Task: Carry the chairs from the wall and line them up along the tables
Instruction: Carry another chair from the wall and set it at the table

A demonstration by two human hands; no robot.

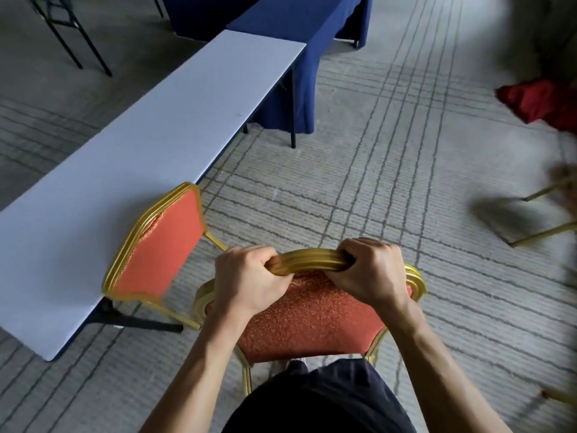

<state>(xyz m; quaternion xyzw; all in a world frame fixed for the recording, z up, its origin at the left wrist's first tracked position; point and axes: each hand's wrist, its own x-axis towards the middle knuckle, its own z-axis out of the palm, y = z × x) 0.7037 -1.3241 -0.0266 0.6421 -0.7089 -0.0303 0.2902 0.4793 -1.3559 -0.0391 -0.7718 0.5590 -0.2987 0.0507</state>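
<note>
We grip the gold top rail (pixel 309 260) of a red-upholstered chair (pixel 312 317) with both hands: our left hand (pixel 249 276) curls round the rail's left end and our right hand (pixel 371 270) curls round its right end, knuckles up, with the middle of the rail bare between them. This chair is right in front of our body, its padded back facing us above our dark clothing (pixel 321 401), and one gold leg shows below the left side of the back. It is over the grey lined carpet (pixel 406 151), just to the right of the near end of the long white table (pixel 156 145); we cannot tell whether its feet touch the floor. A second chair (pixel 162 245) of the same make is pushed in at that table, its back against the table's edge and just left of our left hand. Beyond the white table's far end is a table draped in blue cloth (pixel 312 42). Black folding legs (pixel 62 35) show at the upper left. At the right edge, blurred, we make out a red cloth (pixel 540 101) and some gold chair legs (pixel 543 232).
</note>
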